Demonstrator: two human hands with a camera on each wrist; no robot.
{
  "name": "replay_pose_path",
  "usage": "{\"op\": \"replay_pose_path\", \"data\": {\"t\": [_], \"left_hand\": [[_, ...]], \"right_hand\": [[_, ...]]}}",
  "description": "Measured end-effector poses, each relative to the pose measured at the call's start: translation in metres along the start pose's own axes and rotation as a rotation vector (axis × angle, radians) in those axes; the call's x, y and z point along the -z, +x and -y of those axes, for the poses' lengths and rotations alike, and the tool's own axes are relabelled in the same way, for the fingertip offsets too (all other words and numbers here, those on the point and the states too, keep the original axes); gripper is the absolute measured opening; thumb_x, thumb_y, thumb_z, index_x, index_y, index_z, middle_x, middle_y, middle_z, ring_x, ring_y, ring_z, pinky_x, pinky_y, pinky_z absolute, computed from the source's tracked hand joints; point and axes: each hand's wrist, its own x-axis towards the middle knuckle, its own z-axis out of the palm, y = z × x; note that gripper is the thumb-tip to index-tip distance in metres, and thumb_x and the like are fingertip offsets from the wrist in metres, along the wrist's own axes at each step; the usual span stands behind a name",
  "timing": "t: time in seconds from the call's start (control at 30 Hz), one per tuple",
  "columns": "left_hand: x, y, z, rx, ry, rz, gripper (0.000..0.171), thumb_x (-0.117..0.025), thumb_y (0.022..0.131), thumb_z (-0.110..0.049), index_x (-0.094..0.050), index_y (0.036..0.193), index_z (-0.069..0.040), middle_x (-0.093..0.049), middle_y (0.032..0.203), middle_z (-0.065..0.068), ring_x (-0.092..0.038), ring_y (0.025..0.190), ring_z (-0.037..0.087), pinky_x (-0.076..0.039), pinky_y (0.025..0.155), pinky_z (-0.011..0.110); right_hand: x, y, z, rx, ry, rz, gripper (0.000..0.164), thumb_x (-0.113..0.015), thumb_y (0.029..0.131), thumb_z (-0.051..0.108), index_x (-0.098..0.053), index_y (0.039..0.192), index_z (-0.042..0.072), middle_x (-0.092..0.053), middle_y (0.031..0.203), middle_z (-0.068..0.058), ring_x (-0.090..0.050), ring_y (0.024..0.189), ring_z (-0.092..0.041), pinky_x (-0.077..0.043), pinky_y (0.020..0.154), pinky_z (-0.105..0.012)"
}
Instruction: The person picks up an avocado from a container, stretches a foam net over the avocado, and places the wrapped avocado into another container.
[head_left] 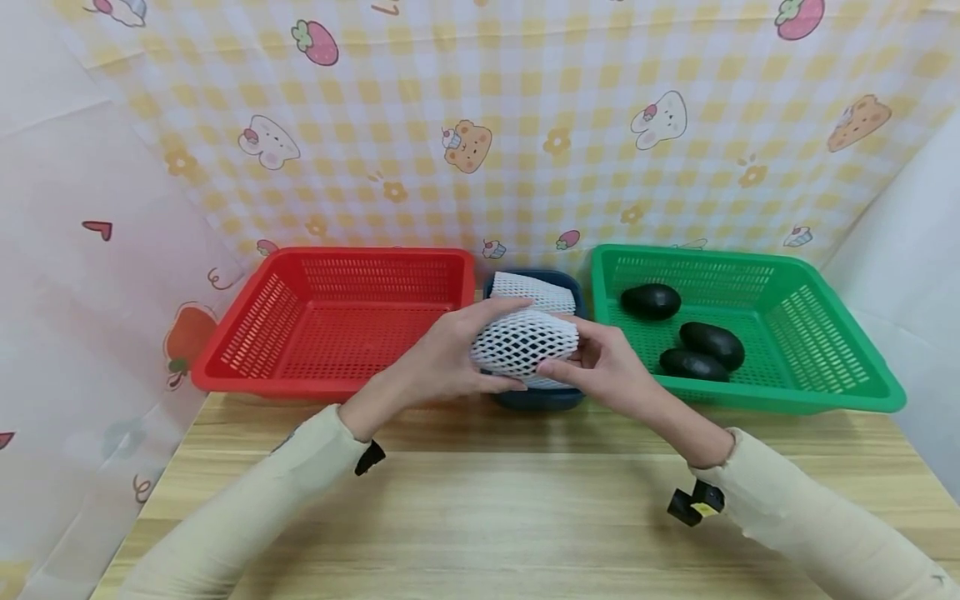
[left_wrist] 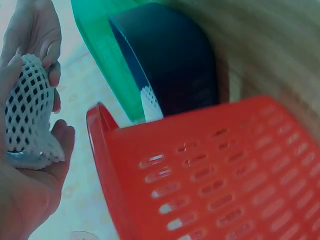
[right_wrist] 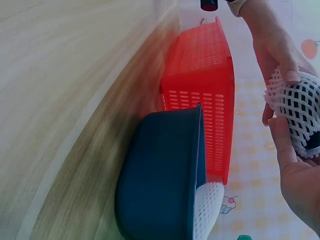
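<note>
Head view: netted fruit held over the blue bin, long axis running left to right between the hands — neither hand nearer. Left hand: thumb and fingers gripping its left end. Right hand: thumb and fingers holding its right end — both forearms angled inward.

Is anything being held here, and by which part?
A dark fruit in a white foam net: in the head view, the left hand grips its left end, the right hand its right end.
</note>
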Motion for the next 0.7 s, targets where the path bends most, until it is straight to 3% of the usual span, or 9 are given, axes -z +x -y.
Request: {"op": "replay_pose_path", "data": {"t": [0.13, 0.33, 0.53, 0.7], "left_hand": [[-0.0013, -0.0023, 0.0030, -0.006, -0.125, -0.047, 0.087, -0.095, 0.071, -0.015, -0.049, 0.146, -0.009, -0.053, 0.139, 0.006, -0.050, 0.122, 0.019, -0.055, 0.088, 0.033], [-0.0031, -0.0033, 0.0032, -0.016, -0.225, -0.059, 0.085, -0.094, 0.071, -0.010, -0.051, 0.145, -0.012, -0.055, 0.137, 0.005, -0.051, 0.121, 0.021, -0.055, 0.089, 0.037], [-0.0022, -0.0034, 0.0026, -0.025, -0.210, -0.063, 0.083, -0.093, 0.073, -0.011, -0.052, 0.144, -0.011, -0.056, 0.135, 0.004, -0.052, 0.119, 0.020, -0.054, 0.090, 0.037], [0.0012, -0.0036, 0.0033, -0.033, -0.183, -0.067, 0.081, -0.093, 0.072, -0.012, -0.053, 0.143, -0.012, -0.054, 0.137, 0.003, -0.050, 0.122, 0.020, -0.053, 0.092, 0.038]], "right_hand": [[-0.0003, 0.0003, 0.0006, -0.001, 0.042, 0.000, 0.051, -0.076, 0.091, 0.002, -0.055, 0.138, -0.005, -0.061, 0.120, -0.019, -0.066, 0.091, -0.030, -0.059, 0.079, -0.037], [-0.0021, 0.0029, 0.0020, 0.001, 0.087, 0.017, 0.056, -0.078, 0.089, 0.003, -0.054, 0.139, -0.007, -0.059, 0.125, -0.019, -0.065, 0.099, -0.031, -0.057, 0.083, -0.039], [-0.0035, 0.0058, 0.0042, 0.030, 0.070, 0.032, 0.059, -0.080, 0.087, 0.005, -0.055, 0.139, -0.007, -0.060, 0.125, -0.019, -0.064, 0.100, -0.030, -0.057, 0.083, -0.039], [-0.0019, 0.0058, 0.0070, -0.016, 0.028, 0.045, 0.058, -0.078, 0.089, 0.001, -0.054, 0.141, -0.004, -0.060, 0.126, -0.017, -0.065, 0.100, -0.030, -0.057, 0.083, -0.039]]}}
